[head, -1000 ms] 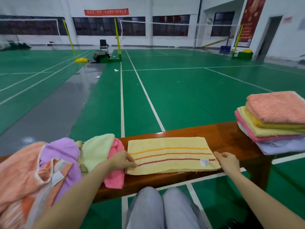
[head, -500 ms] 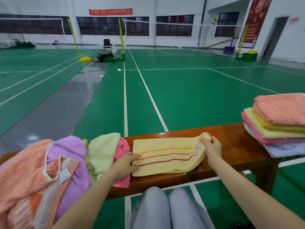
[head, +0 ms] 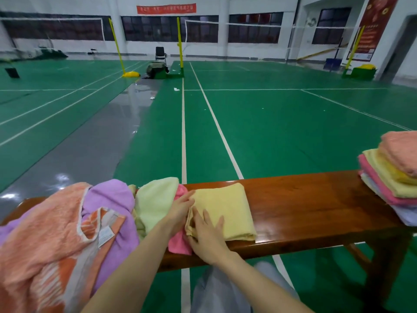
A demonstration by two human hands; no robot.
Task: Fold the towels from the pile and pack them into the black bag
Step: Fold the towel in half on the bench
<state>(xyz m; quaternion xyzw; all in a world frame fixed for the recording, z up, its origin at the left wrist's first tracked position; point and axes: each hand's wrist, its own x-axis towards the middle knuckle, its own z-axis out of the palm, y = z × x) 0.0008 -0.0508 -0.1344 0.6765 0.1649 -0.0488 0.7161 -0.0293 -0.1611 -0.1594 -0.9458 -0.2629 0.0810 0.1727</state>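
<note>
A yellow towel point(head: 228, 206), folded in half, lies on the wooden bench point(head: 311, 206). My right hand point(head: 207, 236) rests flat on its left part with fingers spread. My left hand point(head: 180, 211) touches the towel's left edge with straight fingers. Left of it sits the pile of unfolded towels point(head: 67, 233), orange, purple, pale green and pink. A stack of folded towels point(head: 392, 177) stands at the bench's right end. The black bag is not in view.
The bench stands on a green badminton court. Nets, yellow posts point(head: 117, 46) and a chair point(head: 160, 55) are far behind. My knees point(head: 225, 290) are under the bench's near edge.
My right hand carried the towel's right end over to the left, folding it in half, and now lies flat on it. The camera view shifted left.
</note>
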